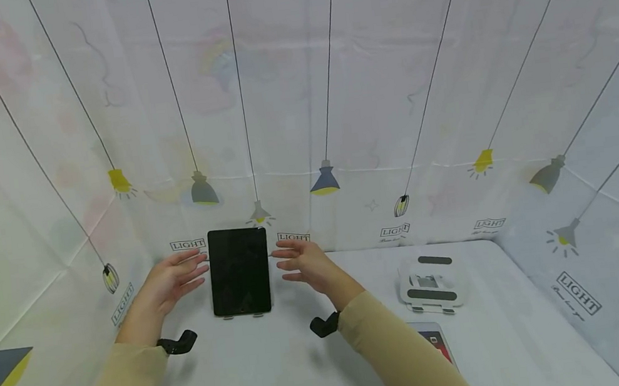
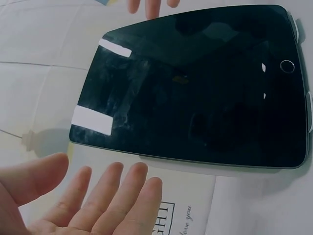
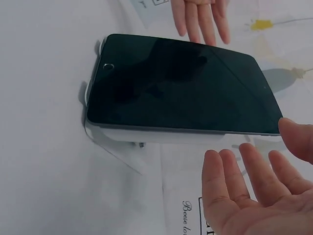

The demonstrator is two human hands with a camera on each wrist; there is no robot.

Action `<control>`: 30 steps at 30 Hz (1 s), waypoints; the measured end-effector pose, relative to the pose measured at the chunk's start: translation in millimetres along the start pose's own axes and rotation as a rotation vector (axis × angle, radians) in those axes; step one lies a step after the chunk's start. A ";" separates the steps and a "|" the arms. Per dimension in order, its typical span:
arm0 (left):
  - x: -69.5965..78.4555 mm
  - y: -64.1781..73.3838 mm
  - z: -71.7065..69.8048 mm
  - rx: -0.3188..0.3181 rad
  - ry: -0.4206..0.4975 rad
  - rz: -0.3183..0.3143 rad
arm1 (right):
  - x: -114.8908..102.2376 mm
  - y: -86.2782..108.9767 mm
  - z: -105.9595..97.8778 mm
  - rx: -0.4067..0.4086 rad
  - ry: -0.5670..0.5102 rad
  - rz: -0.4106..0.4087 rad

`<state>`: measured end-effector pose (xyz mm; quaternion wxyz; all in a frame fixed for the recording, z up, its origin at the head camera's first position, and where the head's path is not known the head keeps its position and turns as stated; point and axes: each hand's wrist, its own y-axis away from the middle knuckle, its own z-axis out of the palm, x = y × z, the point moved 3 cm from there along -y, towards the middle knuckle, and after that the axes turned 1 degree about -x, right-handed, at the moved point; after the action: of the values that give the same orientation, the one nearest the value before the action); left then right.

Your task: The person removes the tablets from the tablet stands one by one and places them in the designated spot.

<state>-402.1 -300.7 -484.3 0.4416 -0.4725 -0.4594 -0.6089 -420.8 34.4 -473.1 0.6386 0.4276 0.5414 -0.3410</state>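
Note:
A black tablet (image 1: 240, 272) leans upright with its dark screen facing me. Small white lips (image 3: 88, 93) of a stand hold its bottom edge, and the rest of the stand is mostly hidden behind it. My left hand (image 1: 174, 279) is at the tablet's left side, its fingers extended and palm turned inward. On the other side, my right hand (image 1: 312, 268) mirrors it, fingers spread. In the left wrist view, a gap shows between the left fingertips (image 2: 139, 171) and the tablet's edge. Neither hand grips anything.
To the right lies a flat white stand (image 1: 433, 296) with dark grey pads. Nearer me, another tablet (image 1: 436, 337) with a lit or coloured screen is partly covered by my right sleeve (image 1: 406, 359). A cloth backdrop (image 1: 288, 94) printed with lamps rises behind the white table (image 1: 249, 375).

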 end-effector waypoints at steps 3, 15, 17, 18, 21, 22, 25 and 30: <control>2.7 -3.8 1.8 0.009 -0.015 0.002 | -1.1 -4.1 3.9 0.005 -0.013 -0.005; 5.3 -9.2 5.5 0.046 -0.014 0.007 | -0.2 -13.6 14.3 0.048 -0.044 -0.023; 4.9 -9.2 5.5 0.045 -0.008 0.018 | -0.2 -13.9 15.6 0.063 -0.046 -0.036; 4.9 -9.1 5.8 0.040 -0.005 0.026 | -0.4 -13.9 16.5 0.069 -0.047 -0.041; 4.9 -8.3 6.8 0.030 0.006 0.048 | -0.5 -15.1 18.4 0.086 -0.056 -0.064; 4.8 -8.1 7.0 0.026 0.011 0.054 | -0.5 -15.6 19.1 0.091 -0.059 -0.072; 4.6 -7.1 7.2 0.018 0.035 0.063 | 0.2 -16.5 21.0 0.108 -0.079 -0.091; 4.6 -6.6 9.1 0.014 0.062 0.071 | 2.4 -16.3 25.1 0.151 -0.115 -0.103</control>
<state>-407.7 -291.1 -479.6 0.4804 -0.4663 -0.4325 -0.6039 -425.0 4.9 -477.2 0.6162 0.4260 0.4978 -0.4371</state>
